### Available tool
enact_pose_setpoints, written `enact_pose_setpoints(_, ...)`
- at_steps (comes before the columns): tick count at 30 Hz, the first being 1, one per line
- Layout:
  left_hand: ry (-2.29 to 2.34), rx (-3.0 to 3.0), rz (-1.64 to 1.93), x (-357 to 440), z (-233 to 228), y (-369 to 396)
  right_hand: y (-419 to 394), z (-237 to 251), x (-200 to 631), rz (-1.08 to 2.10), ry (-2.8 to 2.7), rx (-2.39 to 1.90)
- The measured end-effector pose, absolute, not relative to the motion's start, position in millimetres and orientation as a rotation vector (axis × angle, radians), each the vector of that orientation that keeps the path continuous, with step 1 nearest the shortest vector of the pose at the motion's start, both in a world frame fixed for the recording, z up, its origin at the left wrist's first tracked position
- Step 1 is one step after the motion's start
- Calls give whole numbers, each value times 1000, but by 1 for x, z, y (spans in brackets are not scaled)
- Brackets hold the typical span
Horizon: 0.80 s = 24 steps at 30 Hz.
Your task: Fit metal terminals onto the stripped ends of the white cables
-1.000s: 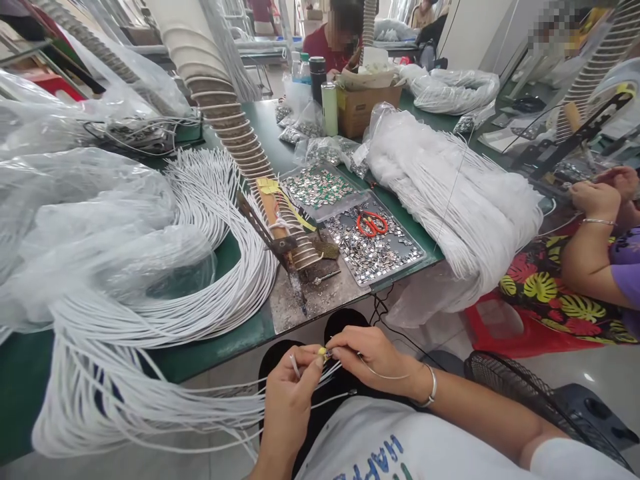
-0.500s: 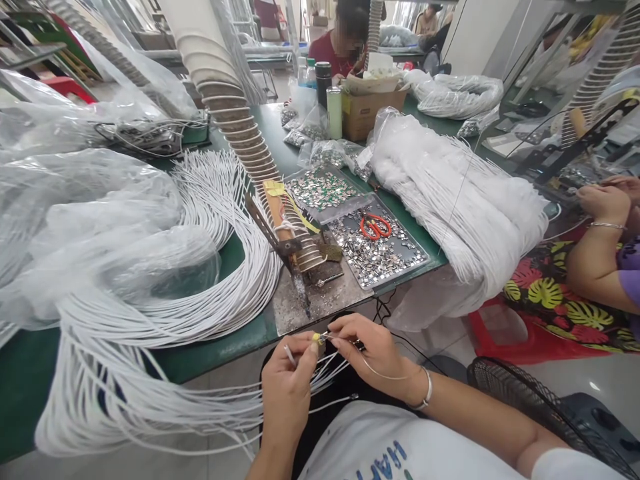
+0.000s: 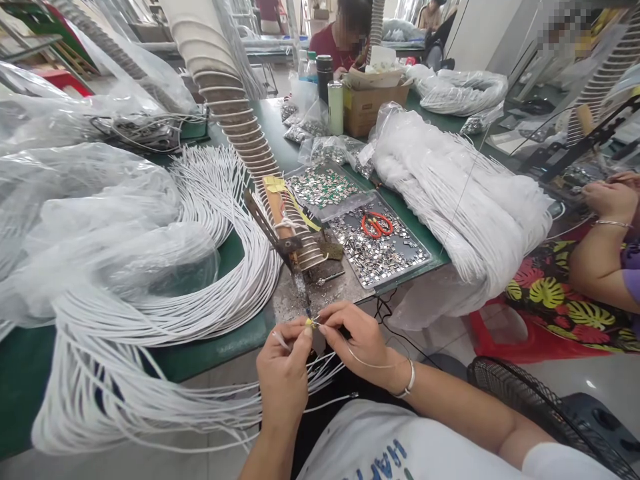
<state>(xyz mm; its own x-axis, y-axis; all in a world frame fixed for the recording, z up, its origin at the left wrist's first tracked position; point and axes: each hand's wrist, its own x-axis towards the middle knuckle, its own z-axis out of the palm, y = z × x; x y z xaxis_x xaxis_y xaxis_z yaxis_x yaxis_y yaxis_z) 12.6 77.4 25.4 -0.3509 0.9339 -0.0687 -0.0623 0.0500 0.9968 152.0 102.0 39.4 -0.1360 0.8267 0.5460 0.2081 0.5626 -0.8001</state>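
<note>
My left hand (image 3: 284, 373) is closed in a pinch on a white cable (image 3: 281, 341), and a small yellow piece (image 3: 309, 323) shows at its fingertips. Between thumb and forefinger, my right hand (image 3: 357, 340) grips a thin solder wire (image 3: 373, 365) that loops back across the palm. Both hands' fingertips nearly meet just below the tip of a soldering iron (image 3: 301, 293), which points down from a wooden-handled stand. Whether the tip touches the yellow piece I cannot tell. Below my left hand passes a bundle of white cables (image 3: 165, 407).
A tray of small metal connectors (image 3: 375, 257) holds red-handled pliers (image 3: 377, 225). Behind it is a bag of green-and-silver parts (image 3: 325, 187). A ribbed exhaust hose (image 3: 240, 127) hangs over the iron. Bagged cables (image 3: 450, 187) lie right; a co-worker's arm (image 3: 605, 247) is beyond. A fan (image 3: 520, 400) stands low right.
Both hands have moved slightly up and left, bringing the yellow piece and solder wire to the soldering iron's tip. Their pinches stay closed.
</note>
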Motion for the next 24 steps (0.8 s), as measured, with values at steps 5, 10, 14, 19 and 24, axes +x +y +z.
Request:
enact_pose_setpoints(5,1449,946,1445,12,25,81,106,38,148,673,-1645,-878)
enact_pose_setpoints(10,1451,943,1476,12,27,82,108,42,147,674,-1650,-889)
enact_pose_setpoints(14,1470,932,1511,13,31,82,108,44,147,685,-1652,-883)
enact_pose_setpoints(19,1464,955,1525,13,32,82,108,42,147,678,-1661,-883)
enact_pose_setpoints(24,1443,879,1490,12,24,79,106,36,149,689,-1679,-879)
